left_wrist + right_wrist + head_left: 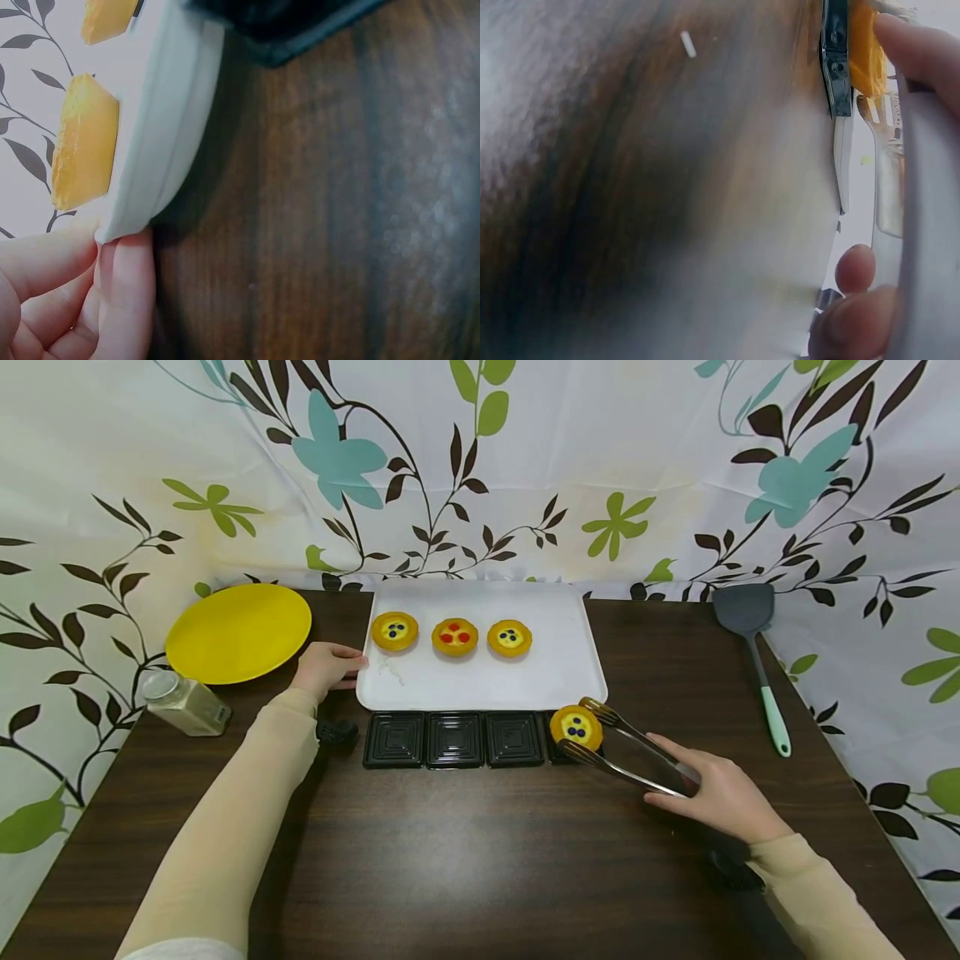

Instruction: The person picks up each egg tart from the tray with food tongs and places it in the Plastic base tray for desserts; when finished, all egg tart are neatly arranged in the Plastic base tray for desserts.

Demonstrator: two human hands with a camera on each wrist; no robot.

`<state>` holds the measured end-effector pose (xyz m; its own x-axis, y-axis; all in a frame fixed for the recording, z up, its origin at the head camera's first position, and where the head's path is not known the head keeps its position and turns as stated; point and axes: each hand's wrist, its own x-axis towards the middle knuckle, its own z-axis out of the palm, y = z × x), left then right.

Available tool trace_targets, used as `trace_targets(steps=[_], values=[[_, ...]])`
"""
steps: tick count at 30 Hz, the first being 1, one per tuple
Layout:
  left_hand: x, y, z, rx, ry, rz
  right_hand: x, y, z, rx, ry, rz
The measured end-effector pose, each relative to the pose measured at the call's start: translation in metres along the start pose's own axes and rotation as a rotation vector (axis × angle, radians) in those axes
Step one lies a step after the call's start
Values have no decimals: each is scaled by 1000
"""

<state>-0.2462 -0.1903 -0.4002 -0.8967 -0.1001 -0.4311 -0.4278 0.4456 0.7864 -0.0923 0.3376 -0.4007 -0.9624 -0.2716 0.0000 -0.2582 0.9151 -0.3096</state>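
My left hand pinches the left edge of a white tray, thumb on top and fingers beneath the rim in the left wrist view. Three tarts sit in a row on it: a blueberry-topped one at left, a red-topped one in the middle and another blueberry one. My right hand grips metal tongs, whose tips lie on either side of a fourth tart, also blueberry-topped. That tart overlaps the rightmost square of a black plastic compartment tray.
A yellow plate leans at the back left, with a clear-lidded jar lying before it. A grey spatula with a mint handle lies at the right. A patterned cloth hangs behind the dark wooden table.
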Motion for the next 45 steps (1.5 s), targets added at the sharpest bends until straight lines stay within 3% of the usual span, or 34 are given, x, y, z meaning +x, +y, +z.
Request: trace_targets(steps=[12,18,31,38,45], values=[[0,-1,-5,-5,16,-5,6,-1,-4,34,39,-20],[4,-4,-7,-3,26,-12,19,-2,-10,59,57,-17],[5,-5,-6,0,18,-25,87,-2,-16,44,10,22],[1,-2,-4,-16,26,-19,128,-7,-13,9,-15,-7],[0,0,-1,-15,9,-11,151,-17,-12,14,-61,-30]])
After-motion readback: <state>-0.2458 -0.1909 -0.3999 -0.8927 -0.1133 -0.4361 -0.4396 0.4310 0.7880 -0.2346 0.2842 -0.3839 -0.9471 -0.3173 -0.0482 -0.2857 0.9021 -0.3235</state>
